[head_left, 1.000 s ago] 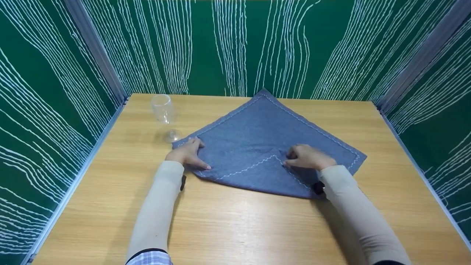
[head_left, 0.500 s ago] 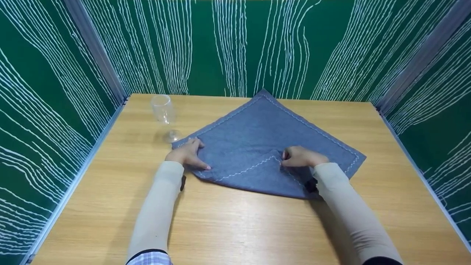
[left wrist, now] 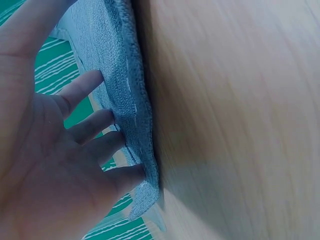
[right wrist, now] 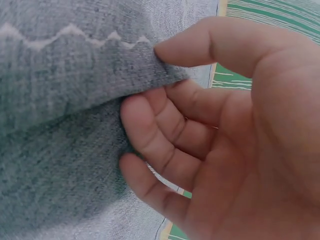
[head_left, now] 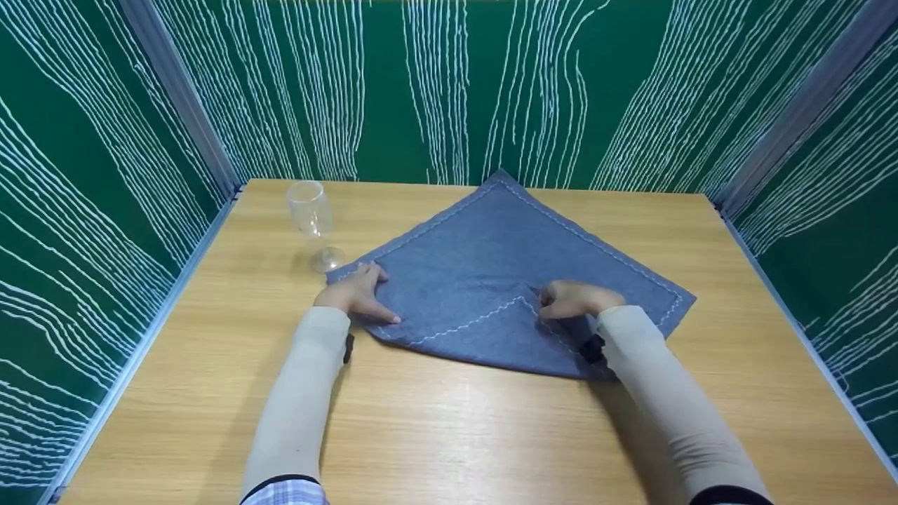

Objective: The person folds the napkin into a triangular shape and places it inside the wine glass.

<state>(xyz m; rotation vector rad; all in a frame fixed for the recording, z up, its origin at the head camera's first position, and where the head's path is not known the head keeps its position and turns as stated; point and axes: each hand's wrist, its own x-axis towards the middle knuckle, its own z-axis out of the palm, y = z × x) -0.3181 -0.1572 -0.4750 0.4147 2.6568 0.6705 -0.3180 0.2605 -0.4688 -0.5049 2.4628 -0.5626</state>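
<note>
A grey-blue cloth (head_left: 484, 245) with a pale zigzag stitch along its border lies spread on the table, its near corner folded over toward the middle. My left hand (head_left: 358, 291) rests on the cloth's left corner; the left wrist view shows its fingers (left wrist: 107, 145) spread and fairly straight against the fabric. Near the tip of the folded corner, my right hand (head_left: 579, 300) pinches the cloth edge. In the right wrist view the thumb (right wrist: 187, 47) lies on top of the stitched flap (right wrist: 100, 65), with the index finger under it and the other fingers curled below.
A clear stemmed glass (head_left: 310, 210) stands upright at the back left, its foot close to the cloth's left corner. The wooden table (head_left: 449, 428) is enclosed by green walls (head_left: 386, 91) with white wavy lines. The cloth's far corner reaches the back wall.
My right hand has moved slightly left to the folded corner's tip and now pinches its edge. My left hand and the glass look unchanged.
</note>
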